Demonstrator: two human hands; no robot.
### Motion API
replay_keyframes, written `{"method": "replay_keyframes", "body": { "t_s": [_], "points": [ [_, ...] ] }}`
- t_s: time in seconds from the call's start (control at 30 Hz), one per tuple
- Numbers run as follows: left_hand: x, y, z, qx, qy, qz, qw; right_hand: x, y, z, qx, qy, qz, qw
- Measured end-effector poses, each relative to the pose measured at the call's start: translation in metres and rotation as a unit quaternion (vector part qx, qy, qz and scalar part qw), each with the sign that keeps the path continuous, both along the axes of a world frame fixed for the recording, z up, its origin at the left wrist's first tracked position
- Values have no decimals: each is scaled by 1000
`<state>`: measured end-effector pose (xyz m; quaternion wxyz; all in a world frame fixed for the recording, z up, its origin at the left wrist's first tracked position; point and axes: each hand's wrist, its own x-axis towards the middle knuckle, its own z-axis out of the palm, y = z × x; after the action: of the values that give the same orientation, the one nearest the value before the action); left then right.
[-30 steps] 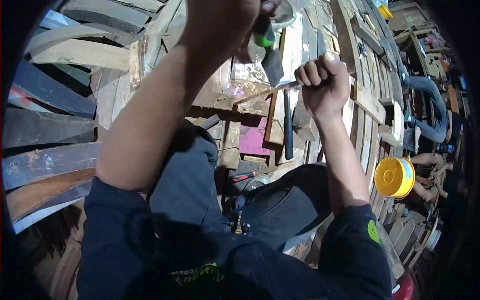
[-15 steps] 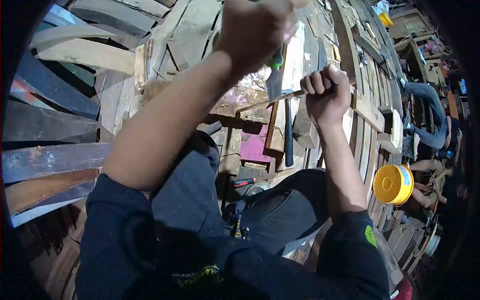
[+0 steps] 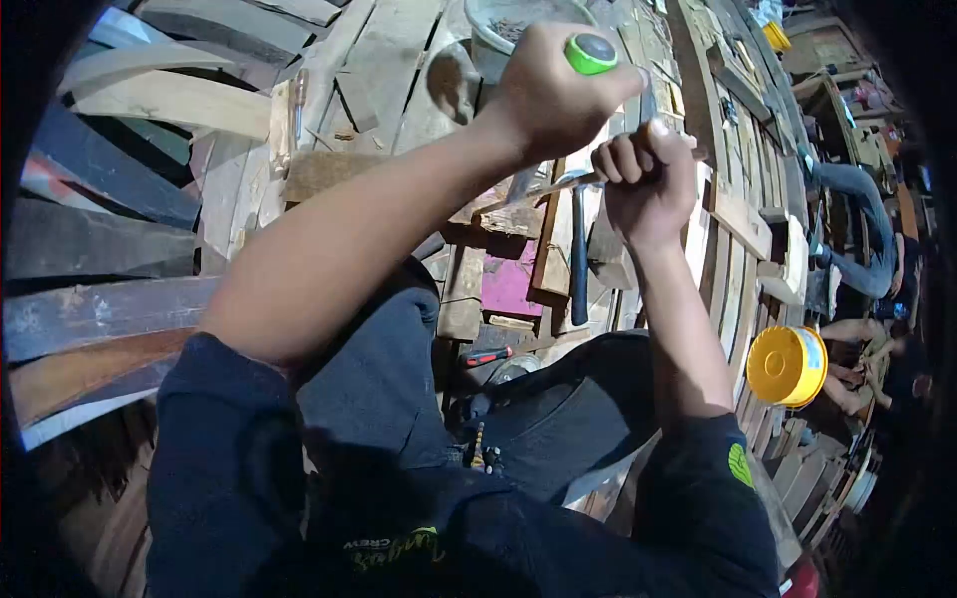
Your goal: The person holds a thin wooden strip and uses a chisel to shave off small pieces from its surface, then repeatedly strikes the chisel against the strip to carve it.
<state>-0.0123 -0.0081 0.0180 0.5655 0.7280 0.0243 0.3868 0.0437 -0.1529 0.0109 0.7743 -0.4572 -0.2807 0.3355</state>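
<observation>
My left hand (image 3: pixel 568 95) is wrapped round a green handle (image 3: pixel 590 55) with a dark round end. Below this fist, part of a metal blade (image 3: pixel 520 185) shows beside a thin strip of wood (image 3: pixel 543 189). The strip's right part is in the closed fingers of my right hand (image 3: pixel 650 184); its left end lies over a rough wooden block (image 3: pixel 503 244). Just below my right hand, a tool with a black handle (image 3: pixel 579 264) lies against the timber. My left hand hides part of the blade.
A bucket (image 3: pixel 483 45) stands beyond my left hand. A red and black tool (image 3: pixel 487 357) lies near my legs. The yellow bucket (image 3: pixel 785 366) is at right, curved boards (image 3: pixel 169 105) at left. People sit at the far right.
My left hand has come down and to the right with the green-handled tool, closer to my right hand. The bucket behind it now shows. My right hand has hardly moved.
</observation>
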Motion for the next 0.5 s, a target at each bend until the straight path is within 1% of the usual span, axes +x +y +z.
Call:
{"method": "replay_keyframes", "body": {
  "t_s": [0.03, 0.07, 0.1, 0.13, 0.17, 0.2, 0.23, 0.27, 0.3, 0.33, 0.37, 0.4, 0.47, 0.5],
  "points": [
    [0, -1, 6, -17, 59, 128, 990, 5, -1, -7, 21, -12, 10, 1000],
    [4, -3, 10, -32, 115, 249, 961, 5, -2, -6, 17, -10, 4, 1000],
    [5, 16, 16, 201, 11, 284, 937, 9, -2, -6, 23, -10, 8, 1000],
    [5, 37, 23, 418, -96, 296, 853, 12, -5, -7, 26, -6, 7, 1000],
    [-7, 26, 45, 76, -92, 125, 985, 11, -5, -5, 21, -6, -8, 1000],
    [-22, 16, 62, -281, -69, -58, 955, 10, -3, -2, 15, -6, -17, 1000],
    [-20, 14, 45, -268, -111, -131, 948, 13, -2, -8, 32, -1, -13, 999],
    [-15, 8, 35, 92, -41, 31, 994, 12, -4, -8, 29, 1, -8, 1000],
    [-8, 4, 34, -157, -83, -95, 980, 12, -6, -5, 25, 12, 1, 1000],
    [-3, 3, 33, -391, -121, -216, 886, 14, -7, -2, 21, 22, 9, 999],
    [-12, 4, 42, -284, -42, -179, 941, 17, -9, -4, 32, 12, 18, 999],
    [-18, 5, 51, -282, -45, -178, 942, 19, -8, -3, 33, 9, 19, 999],
    [-25, 5, 60, -317, -61, -52, 945, 19, -10, -5, 32, -19, 30, 999],
    [-28, 7, 56, -257, -83, -88, 959, 16, -6, -6, 15, -6, -7, 1000]
  ]
}}
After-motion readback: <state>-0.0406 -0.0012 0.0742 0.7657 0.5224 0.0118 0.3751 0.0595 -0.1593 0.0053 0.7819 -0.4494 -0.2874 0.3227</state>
